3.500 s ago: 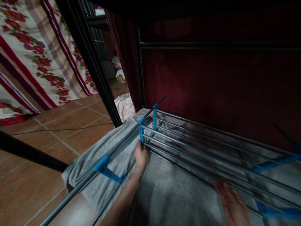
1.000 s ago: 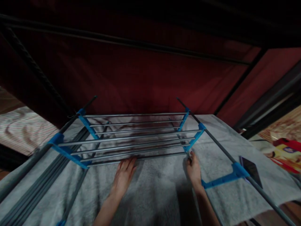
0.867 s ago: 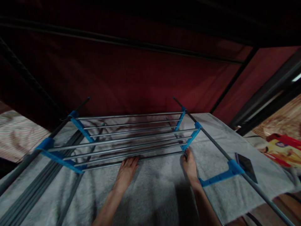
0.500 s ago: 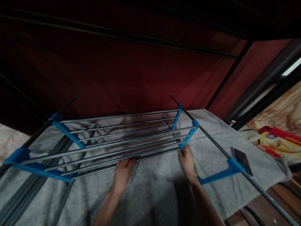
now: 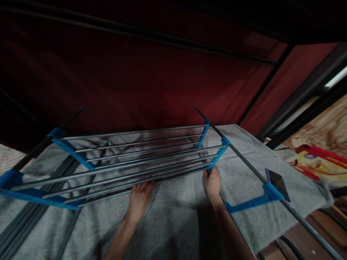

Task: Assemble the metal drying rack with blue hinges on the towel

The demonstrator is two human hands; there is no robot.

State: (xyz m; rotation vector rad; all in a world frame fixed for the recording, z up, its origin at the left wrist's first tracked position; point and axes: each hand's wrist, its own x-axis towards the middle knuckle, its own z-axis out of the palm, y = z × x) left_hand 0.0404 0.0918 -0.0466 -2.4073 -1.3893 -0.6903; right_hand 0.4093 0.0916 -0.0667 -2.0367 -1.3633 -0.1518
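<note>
Grey blanket (image 5: 176,213), rack (image 5: 151,159) (blue-jointed) — left hand (image 5: 140,196), right hand (image 5: 213,183) on near edge

Toward the far edge of the grey blanket (image 5: 179,202), the way is closed by the maroon curtain (image 5: 162,83). The middle is barred by the long rails of the rack (image 5: 119,167), with only narrow slits left between them. In front of the rails, an open patch is left between the left hand (image 5: 140,198) and the right hand (image 5: 213,180). Toward the right edge, passage is crossed by a slanting pole (image 5: 249,165) and, nearer, by a blue bracket (image 5: 249,204); beyond the pole, a bare strip is offered from the far right corner to the phone (image 5: 278,183). The left side is obstructed by bundled rods (image 5: 25,220).
</note>
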